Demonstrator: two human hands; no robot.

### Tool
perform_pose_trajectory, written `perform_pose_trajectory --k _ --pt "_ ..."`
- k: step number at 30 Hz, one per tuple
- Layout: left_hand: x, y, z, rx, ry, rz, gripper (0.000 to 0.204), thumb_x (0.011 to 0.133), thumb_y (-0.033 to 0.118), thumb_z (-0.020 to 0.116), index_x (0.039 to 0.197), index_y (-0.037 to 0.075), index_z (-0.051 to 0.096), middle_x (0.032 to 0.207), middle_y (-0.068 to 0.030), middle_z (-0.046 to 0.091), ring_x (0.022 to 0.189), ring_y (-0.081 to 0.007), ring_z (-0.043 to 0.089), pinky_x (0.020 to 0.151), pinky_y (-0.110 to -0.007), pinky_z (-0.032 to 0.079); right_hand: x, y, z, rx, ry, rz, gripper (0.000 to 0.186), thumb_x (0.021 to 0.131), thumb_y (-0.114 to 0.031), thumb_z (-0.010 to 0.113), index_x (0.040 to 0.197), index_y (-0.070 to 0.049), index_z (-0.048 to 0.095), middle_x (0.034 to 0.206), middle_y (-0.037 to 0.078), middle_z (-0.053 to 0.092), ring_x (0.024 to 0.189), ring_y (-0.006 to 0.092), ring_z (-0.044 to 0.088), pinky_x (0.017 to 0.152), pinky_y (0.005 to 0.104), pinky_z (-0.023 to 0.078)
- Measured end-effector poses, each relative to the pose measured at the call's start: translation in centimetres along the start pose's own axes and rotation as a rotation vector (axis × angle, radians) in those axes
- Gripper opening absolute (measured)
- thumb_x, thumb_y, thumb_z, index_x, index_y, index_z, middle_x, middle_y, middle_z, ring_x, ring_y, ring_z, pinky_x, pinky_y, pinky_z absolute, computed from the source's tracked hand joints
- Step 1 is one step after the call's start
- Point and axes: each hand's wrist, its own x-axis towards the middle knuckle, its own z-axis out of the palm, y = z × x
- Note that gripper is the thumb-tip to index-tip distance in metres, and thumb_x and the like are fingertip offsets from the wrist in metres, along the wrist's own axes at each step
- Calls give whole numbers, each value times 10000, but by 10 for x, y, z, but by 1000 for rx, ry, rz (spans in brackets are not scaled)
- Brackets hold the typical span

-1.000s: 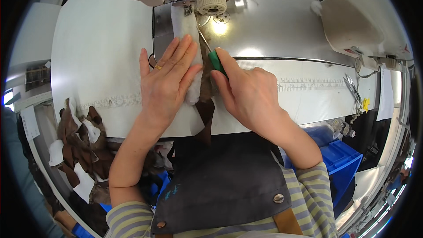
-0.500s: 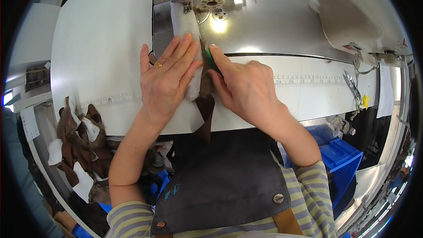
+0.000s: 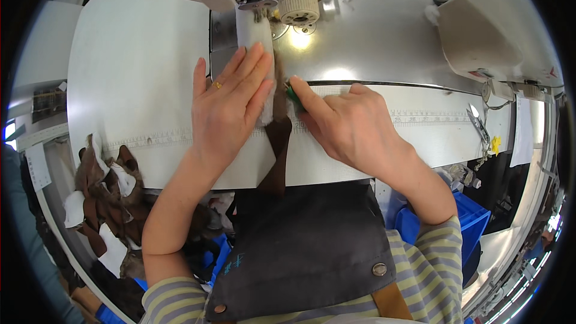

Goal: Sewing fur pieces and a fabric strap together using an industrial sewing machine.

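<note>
A strip of white fur [image 3: 253,27] lies under the presser foot [image 3: 258,3] of a sewing machine, with brown fur [image 3: 279,60] along its right side and a brown tail piece [image 3: 275,156] hanging over the table edge. My left hand [image 3: 231,111] lies flat on the white strip, fingers stretched toward the presser foot. Right of the strip, my right hand [image 3: 351,123] is curled round a green-handled tool [image 3: 291,96], index finger along it; the tool's metal part is mostly hidden.
Brown and white fur scraps [image 3: 108,198] are heaped at the table's left front. Scissors [image 3: 477,120] and a small yellow object [image 3: 495,144] lie at the right of the white table [image 3: 132,54]. A blue bin [image 3: 471,225] stands below, right.
My right hand has moved right and toward me with the green tool, away from the presser foot. My left fingers have crept slightly forward along the strip, whose near end has moved away from me.
</note>
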Motion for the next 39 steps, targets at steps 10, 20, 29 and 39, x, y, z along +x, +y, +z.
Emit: perform_pose_trajectory --k 10,20,29,39 --pt "9 -5 6 28 21 -7 305 880 220 615 1174 143 633 1203 -13 620 1146 -184 567 1070 -510 199 -13 -18 -4 233 131 336 381 820 -138 627 1146 40 544 487 71 527 420 236 526 477 317 390" --pt "7 -18 5 -303 -15 -136 277 907 268 585 1153 159 650 1193 1 628 1177 -182 546 1090 -539 112 -13 -53 14 270 118 303 251 709 -156 692 802 -75 474 630 58 526 539 232 567 509 338 394" --pt "11 -15 -1 -424 -120 -168 281 919 256 561 1176 172 638 1246 15 598 1209 -179 518 1081 -571 63 12 -73 38 360 140 -11 201 672 -45 623 739 -66 434 608 65 515 544 260 552 484 342 405" --pt "2 -6 -1 26 -13 43 329 885 202 601 1211 160 611 1252 -1 589 1176 -175 542 1071 -551 137 -29 -23 3 62 253 282 408 820 10 580 1211 57 474 906 159 525 729 315 565 624 388 475"
